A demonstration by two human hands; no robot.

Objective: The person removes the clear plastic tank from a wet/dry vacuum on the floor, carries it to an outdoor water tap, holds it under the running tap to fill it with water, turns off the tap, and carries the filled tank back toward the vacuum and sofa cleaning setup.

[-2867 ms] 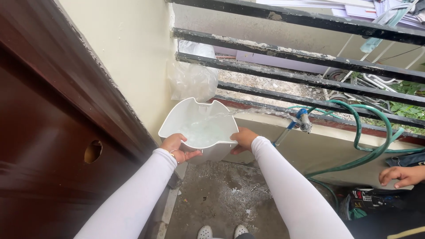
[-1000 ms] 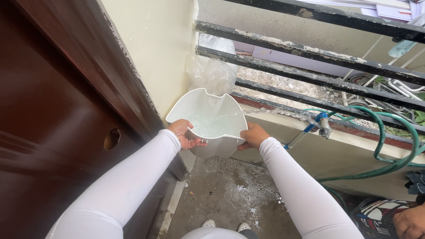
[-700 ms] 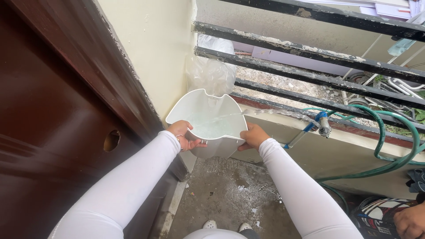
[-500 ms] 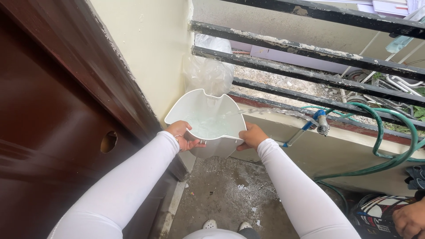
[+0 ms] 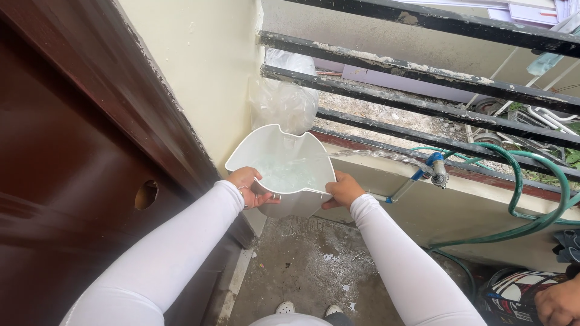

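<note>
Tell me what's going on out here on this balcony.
A person in white sleeves holds a white plastic container with a wavy rim in both hands, left hand and right hand each taking a grip on its near edge. A stream of water arcs into it from a blue-handled tap fixed by the black metal railing. Water already sits inside. A green garden hose loops off to the right, near another person's hand.
</note>
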